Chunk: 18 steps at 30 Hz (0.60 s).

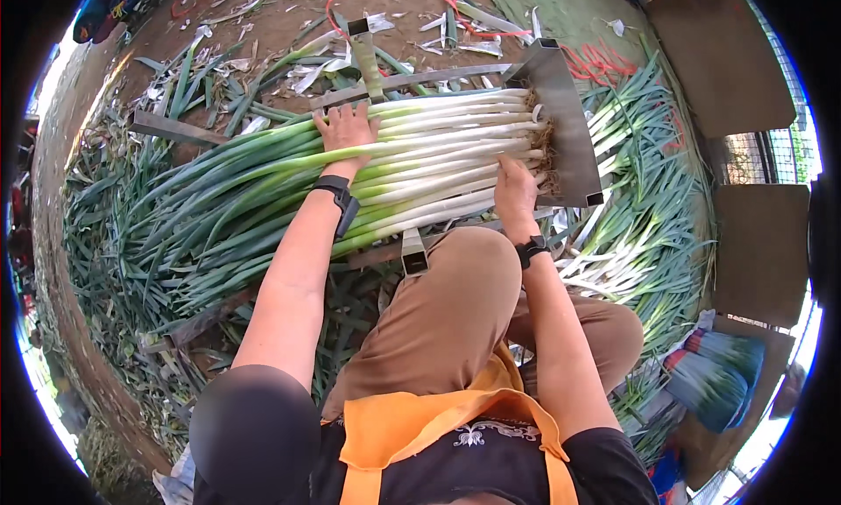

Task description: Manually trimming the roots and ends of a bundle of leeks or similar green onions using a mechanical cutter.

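A wide layer of Welsh onions (447,143) lies across a metal frame (414,249), white shanks to the right and green leaves to the left. Their root ends face an upright metal end plate (571,130), close against it. My left hand (346,134) rests palm down on the layer where white turns to green, fingers slightly spread. At the near edge of the root ends, my right hand (516,186) touches the white shanks with its fingers curled. Whether it grips a stalk is hidden by the hand itself.
Loose Welsh onions (644,242) are heaped at the right. Blue-wrapped bundles (709,380) stand at the lower right near brown boards (762,249). Red twine (598,65) lies beyond the plate. Cut leaves (112,242) litter the ground. My bent knee (466,262) adjoins the frame.
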### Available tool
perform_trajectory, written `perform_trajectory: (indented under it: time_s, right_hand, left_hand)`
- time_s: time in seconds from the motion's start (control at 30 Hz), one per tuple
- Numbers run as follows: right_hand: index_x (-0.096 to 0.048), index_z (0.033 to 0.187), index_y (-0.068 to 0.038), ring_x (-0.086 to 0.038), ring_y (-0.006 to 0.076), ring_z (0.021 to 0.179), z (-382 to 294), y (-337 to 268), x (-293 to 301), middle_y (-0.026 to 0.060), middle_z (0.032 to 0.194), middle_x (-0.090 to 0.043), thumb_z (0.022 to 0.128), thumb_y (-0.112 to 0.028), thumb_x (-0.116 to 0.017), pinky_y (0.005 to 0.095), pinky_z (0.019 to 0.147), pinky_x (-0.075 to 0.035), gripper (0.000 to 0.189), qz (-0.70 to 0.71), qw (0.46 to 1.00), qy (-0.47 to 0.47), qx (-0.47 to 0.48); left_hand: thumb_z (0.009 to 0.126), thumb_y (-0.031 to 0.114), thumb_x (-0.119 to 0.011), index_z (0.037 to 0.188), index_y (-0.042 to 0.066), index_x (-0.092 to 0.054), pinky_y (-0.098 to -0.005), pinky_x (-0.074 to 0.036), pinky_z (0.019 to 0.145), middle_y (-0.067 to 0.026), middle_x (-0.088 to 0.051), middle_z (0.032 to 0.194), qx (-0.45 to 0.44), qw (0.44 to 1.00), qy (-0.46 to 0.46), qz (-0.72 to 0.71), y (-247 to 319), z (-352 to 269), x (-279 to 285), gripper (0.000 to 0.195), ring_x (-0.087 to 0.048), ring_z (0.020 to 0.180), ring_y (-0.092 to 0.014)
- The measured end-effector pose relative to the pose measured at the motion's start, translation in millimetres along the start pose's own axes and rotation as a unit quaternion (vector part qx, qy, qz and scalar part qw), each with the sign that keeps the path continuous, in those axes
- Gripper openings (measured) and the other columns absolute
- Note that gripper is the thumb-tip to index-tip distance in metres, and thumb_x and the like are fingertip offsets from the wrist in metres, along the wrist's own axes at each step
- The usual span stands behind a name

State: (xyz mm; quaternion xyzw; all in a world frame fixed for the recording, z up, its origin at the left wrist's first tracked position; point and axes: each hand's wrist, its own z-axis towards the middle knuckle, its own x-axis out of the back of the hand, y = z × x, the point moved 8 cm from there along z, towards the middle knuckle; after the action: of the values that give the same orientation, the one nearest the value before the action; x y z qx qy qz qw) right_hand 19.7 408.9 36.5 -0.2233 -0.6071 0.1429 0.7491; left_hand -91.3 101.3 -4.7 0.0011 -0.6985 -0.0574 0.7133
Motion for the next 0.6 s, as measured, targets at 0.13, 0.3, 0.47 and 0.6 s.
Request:
perform_trajectory:
  time_s: [0.13, 0.3, 0.47, 0.6]
  right_hand:
    - [-0.069, 0.111, -0.005, -0.064, 0.0393, 0.104, 22, 17, -9, 0.0170, 0.117, -0.067, 0.090, -0.002, -0.058, 0.0467, 0.089, -0.053, 0.025, -0.018, 0.999, 0.013, 0.034]
    - [-0.069, 0.110, -0.006, -0.066, 0.0377, 0.108, 50, 61, -29, 0.0179, 0.114, -0.069, 0.088, -0.017, -0.071, 0.0477, 0.091, -0.052, 0.025, -0.013, 0.986, -0.125, -0.114]
    - [-0.074, 0.106, -0.009, -0.068, 0.0372, 0.104, 67, 67, -44, 0.0181, 0.107, -0.072, 0.083, -0.021, -0.078, 0.0463, 0.090, -0.053, 0.026, -0.015, 0.969, -0.205, -0.139]
    - [-0.077, 0.100, -0.011, -0.071, 0.0345, 0.094, 64, 80, -34, 0.0155, 0.096, -0.074, 0.080, -0.022, -0.079, 0.0414, 0.086, -0.054, 0.023, 0.016, 0.986, -0.144, -0.088]
  left_hand:
    - [0.099, 0.045, -0.055, 0.132, 0.014, -0.060, -0.0700, -0.023, 0.113, -0.0140, -0.061, 0.126, 0.000, 1.000, -0.029, -0.011, -3, 3, -1, 0.046, -0.051, 0.127, -0.037]
    - [0.099, 0.045, -0.055, 0.144, 0.013, -0.050, -0.0700, -0.021, 0.114, -0.0156, -0.052, 0.141, -0.046, 0.998, -0.039, -0.015, -6, -1, -1, 0.056, -0.043, 0.136, -0.038]
    - [0.096, 0.039, -0.060, 0.156, 0.011, -0.035, -0.0673, -0.018, 0.117, -0.0156, -0.032, 0.161, -0.122, 0.989, -0.051, 0.064, -10, -24, 2, 0.070, -0.027, 0.150, -0.038]
    - [0.093, 0.032, -0.065, 0.159, 0.016, -0.030, -0.0637, -0.017, 0.120, -0.0119, -0.023, 0.167, -0.126, 0.980, -0.150, 0.040, 12, -45, 3, 0.077, -0.021, 0.154, -0.035]
